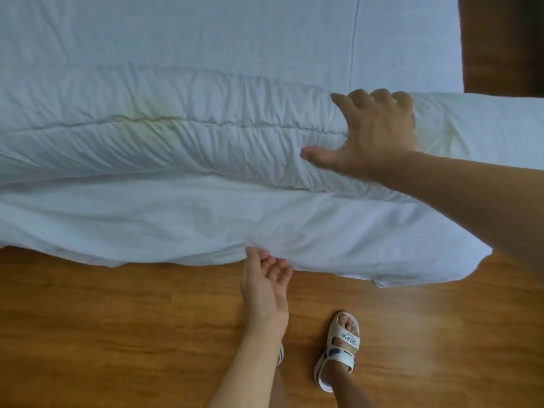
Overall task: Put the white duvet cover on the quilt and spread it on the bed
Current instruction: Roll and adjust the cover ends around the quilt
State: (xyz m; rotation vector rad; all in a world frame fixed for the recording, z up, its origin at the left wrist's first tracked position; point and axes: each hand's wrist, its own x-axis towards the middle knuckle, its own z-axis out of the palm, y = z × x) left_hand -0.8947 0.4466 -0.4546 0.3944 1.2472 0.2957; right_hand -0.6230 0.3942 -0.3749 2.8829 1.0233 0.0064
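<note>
The quilt (182, 134), white, wrinkled and marked with a yellowish stain, lies folded lengthwise along the near side of the bed. My right hand (374, 134) sits on its right part, thumb spread to the left and fingers curled over the far fold, gripping the padding. Under the quilt lies the smooth white duvet cover (176, 219), which hangs over the bed's edge toward the floor. My left hand (265, 287) is palm up with relaxed fingers, and its fingertips just reach the cover's hanging hem.
A white sheet covers the bed (206, 33) beyond the quilt. Dark wooden furniture (503, 39) stands at the top right. Wooden floor (103, 334) runs along the near side, where my sandalled foot (338, 348) stands.
</note>
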